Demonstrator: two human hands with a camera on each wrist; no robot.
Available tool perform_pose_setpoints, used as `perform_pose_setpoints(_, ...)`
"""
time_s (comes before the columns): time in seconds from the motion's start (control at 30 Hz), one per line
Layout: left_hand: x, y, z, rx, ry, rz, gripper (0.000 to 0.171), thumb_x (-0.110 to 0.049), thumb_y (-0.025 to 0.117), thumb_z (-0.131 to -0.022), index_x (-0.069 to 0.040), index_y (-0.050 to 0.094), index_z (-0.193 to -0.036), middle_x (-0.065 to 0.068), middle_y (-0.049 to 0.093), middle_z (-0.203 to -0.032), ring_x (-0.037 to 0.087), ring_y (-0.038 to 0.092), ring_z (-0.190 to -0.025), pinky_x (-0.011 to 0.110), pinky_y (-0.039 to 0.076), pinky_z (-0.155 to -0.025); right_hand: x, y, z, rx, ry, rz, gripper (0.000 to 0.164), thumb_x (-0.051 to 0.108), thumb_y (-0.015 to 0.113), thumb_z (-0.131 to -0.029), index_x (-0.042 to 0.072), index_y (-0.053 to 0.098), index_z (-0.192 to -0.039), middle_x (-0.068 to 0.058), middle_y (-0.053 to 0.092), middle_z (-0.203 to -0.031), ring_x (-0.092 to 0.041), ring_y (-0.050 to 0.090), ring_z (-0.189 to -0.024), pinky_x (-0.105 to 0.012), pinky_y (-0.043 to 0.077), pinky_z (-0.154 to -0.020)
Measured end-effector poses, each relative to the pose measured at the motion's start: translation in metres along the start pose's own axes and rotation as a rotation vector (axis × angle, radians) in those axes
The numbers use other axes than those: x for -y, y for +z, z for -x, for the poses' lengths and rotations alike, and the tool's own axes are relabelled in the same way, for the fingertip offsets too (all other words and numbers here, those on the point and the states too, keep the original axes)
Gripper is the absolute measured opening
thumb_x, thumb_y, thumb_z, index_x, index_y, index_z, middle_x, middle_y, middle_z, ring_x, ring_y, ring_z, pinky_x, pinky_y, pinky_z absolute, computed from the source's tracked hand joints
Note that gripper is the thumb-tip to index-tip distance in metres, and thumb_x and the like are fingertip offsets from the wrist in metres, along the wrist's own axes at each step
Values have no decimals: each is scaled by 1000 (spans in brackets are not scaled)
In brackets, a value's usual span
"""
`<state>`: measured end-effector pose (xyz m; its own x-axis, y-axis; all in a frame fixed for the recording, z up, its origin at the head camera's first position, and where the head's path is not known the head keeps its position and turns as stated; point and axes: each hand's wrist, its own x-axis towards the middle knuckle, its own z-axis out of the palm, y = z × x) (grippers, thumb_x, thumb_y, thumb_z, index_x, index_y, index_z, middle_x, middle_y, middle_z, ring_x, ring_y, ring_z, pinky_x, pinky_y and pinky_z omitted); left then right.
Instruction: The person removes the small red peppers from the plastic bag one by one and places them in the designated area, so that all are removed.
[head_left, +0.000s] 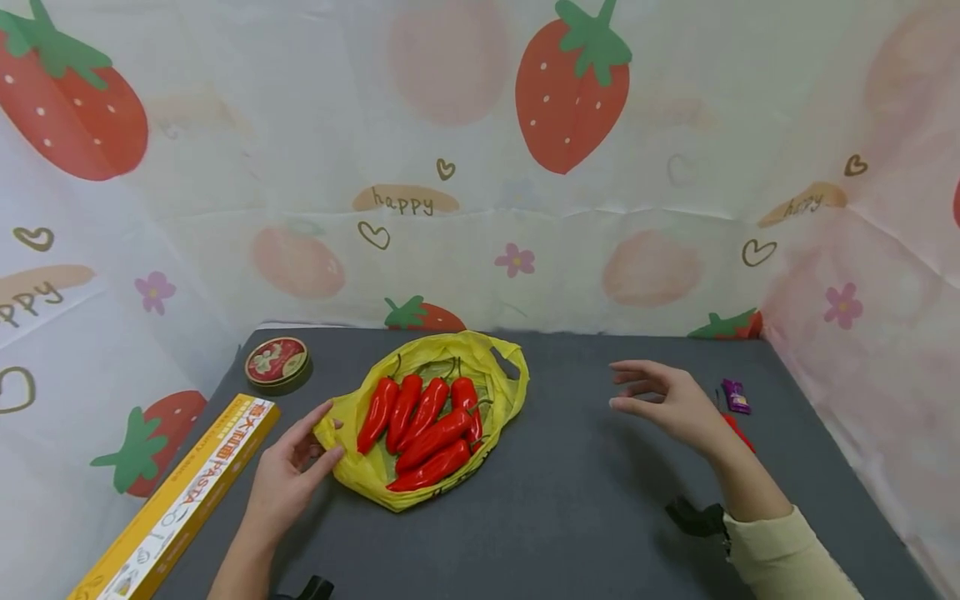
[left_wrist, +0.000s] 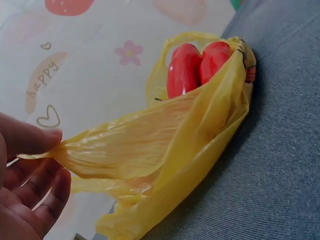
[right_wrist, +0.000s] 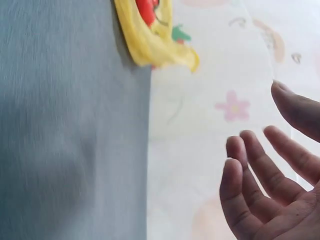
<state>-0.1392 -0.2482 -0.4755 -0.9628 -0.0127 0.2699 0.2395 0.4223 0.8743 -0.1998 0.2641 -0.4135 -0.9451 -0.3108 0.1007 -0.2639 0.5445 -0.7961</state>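
A yellow plastic bag lies opened out in the middle of the table, with several red chili peppers inside it. My left hand pinches the bag's left edge between thumb and fingers. In the left wrist view that pinched corner of the bag is drawn taut toward the hand. To the right of the bag, my right hand is raised over the table with loosely bent fingers and nothing in them. The right wrist view shows this hand apart from the bag.
A yellow pasta box lies along the left edge, with a round red tin behind it. Beyond my right hand are a small purple packet and a red item partly hidden by the wrist. A strawberry-print cloth hangs behind the table.
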Motion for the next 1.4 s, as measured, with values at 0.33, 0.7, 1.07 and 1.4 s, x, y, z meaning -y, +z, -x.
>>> perform_pose_setpoints(0.33,0,2,0,1,12,48,64,-7,71,-94,-10,46,-152,19,62,-132,-1,60,-101,10,50,-85,15,40,-21,31,-53,-58,50,30,77,-90,17,62,-136,-12,67,-126,-21,67,-106,-33,56,-89)
perform_pose_setpoints(0.7,1,2,0,3,-7,6,59,-10,69,-96,-11,47,-151,15,65,-131,1,59,-104,9,48,-87,35,79,-38,111,-89,-134,49,24,78,-90,12,63,-134,-14,67,-126,-29,66,-110,-46,55,-91)
perform_pose_setpoints(1.07,4,2,0,-12,-7,-43,55,-16,68,-98,-11,50,-150,16,67,-126,-4,60,-102,8,48,-87,44,119,-60,165,-119,-162,44,21,79,-89,9,66,-130,-18,65,-129,-39,60,-113,-50,53,-94)
perform_pose_setpoints(1.4,3,1,0,-12,-21,-62,54,-16,68,-98,-12,51,-149,15,69,-125,-3,60,-98,8,49,-86,43,152,-78,190,-160,-91,52,20,82,-85,10,64,-133,-6,61,-138,-35,53,-129,-57,46,-100)
